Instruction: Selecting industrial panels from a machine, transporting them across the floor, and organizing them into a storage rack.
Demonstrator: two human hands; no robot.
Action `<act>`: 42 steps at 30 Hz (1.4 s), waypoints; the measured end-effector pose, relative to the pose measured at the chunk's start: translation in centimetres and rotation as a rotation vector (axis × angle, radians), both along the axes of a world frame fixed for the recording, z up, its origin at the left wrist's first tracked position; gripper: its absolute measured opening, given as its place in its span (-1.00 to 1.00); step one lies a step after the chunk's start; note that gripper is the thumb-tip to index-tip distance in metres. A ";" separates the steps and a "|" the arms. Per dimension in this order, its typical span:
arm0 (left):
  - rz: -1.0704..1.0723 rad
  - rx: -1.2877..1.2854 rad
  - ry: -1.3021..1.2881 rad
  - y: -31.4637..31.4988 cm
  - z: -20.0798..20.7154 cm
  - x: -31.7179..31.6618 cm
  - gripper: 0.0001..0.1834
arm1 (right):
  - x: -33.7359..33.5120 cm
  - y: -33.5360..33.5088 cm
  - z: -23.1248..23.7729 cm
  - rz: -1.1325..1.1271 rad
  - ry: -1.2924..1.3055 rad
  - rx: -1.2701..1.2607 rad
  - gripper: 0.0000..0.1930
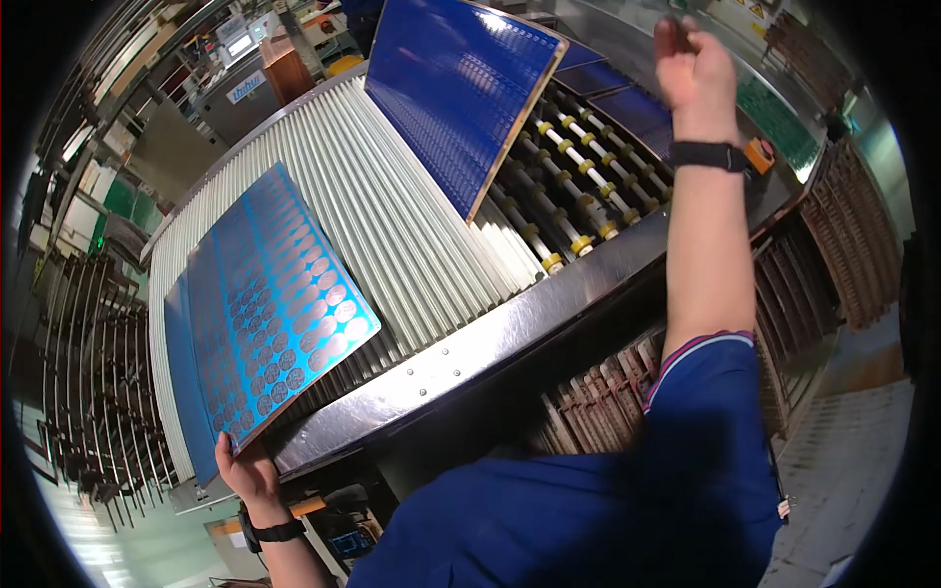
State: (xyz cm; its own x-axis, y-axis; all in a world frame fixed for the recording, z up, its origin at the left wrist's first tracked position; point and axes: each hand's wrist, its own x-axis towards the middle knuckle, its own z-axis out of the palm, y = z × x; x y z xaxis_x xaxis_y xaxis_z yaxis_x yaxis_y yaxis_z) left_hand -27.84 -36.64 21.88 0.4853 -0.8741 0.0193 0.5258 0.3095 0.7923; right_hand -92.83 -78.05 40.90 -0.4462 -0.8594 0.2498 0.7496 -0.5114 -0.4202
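Note:
My left hand (250, 470) grips the near lower corner of a light-blue panel (294, 235) patterned with rows of shiny copper-coloured ovals. The panel lies tilted over the ribbed rollers, with another blue sheet (181, 363) along its left side. My right hand (698, 78) is raised beyond the conveyor's right part, fingers apart and nothing in it; the fingertips look dark. Left of it a dark-blue panel (461, 88) with a copper edge stands tilted over the conveyor, apart from my hand. What supports its far end is out of view.
The conveyor has pale ribbed rollers (343, 176), open shafts with yellow wheels (588, 167) and a metal side rail (431, 367). More dark-blue panels (627, 108) lie at the far right. Slotted brown racks (613, 392) stand below; a rod rack (93, 382) is at left.

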 end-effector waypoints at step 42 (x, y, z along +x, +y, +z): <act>0.040 0.206 -0.161 0.0 2.1 0.3 -0.42 | 0.9 6.1 -14.2 -0.439 0.892 0.077 -0.65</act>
State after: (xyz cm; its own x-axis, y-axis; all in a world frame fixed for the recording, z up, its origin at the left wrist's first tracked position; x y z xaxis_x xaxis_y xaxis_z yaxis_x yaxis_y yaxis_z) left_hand -27.55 -36.64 23.94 0.5245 -0.8479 -0.0772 0.3785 0.1510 0.9132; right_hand -91.96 -71.95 26.73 -0.4047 -0.6908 0.5992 -0.1054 -0.6157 -0.7809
